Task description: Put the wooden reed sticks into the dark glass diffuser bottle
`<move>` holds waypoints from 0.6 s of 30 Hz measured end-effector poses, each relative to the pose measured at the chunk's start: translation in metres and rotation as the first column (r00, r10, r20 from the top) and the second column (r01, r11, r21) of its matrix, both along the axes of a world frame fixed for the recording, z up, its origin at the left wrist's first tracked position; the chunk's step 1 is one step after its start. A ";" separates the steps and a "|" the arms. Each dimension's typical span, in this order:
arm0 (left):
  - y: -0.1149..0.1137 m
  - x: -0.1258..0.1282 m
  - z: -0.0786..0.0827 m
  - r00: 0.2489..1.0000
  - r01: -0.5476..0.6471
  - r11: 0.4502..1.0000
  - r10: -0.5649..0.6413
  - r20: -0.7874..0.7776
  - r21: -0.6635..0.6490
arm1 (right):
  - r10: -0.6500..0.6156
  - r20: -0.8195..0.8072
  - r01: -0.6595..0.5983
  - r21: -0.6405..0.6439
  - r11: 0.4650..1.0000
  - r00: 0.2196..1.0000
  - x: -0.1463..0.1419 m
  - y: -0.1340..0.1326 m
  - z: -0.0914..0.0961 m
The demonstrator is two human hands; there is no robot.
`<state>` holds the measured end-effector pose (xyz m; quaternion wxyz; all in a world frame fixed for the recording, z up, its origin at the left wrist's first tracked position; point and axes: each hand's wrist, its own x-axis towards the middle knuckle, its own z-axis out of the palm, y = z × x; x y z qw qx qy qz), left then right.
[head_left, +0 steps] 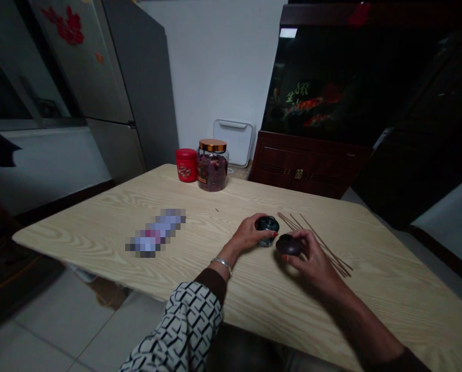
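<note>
My left hand [249, 235] is wrapped round a small dark glass jar [267, 227] that stands on the light wooden table [99, 227]. My right hand [312, 256] pinches a dark round lid [289, 244] just to the right of the jar, close to the tabletop. Several thin brown sticks [320, 243] lie on the table behind and to the right of my right hand.
A red tin [186, 165] and a glass jar with a copper lid [212, 165] stand at the table's far edge. A blurred flat object [155, 232] lies left of centre. A fridge [110, 77] is at the far left, a fish tank [332, 82] on a wooden cabinet behind.
</note>
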<state>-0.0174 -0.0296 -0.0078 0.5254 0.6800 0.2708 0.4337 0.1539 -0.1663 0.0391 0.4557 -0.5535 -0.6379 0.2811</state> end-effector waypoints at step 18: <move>-0.003 -0.002 0.008 0.998 0.037 0.999 -0.037 -0.054 0.011 | -0.276 0.660 0.309 0.070 0.948 0.699 0.048 0.004 -0.010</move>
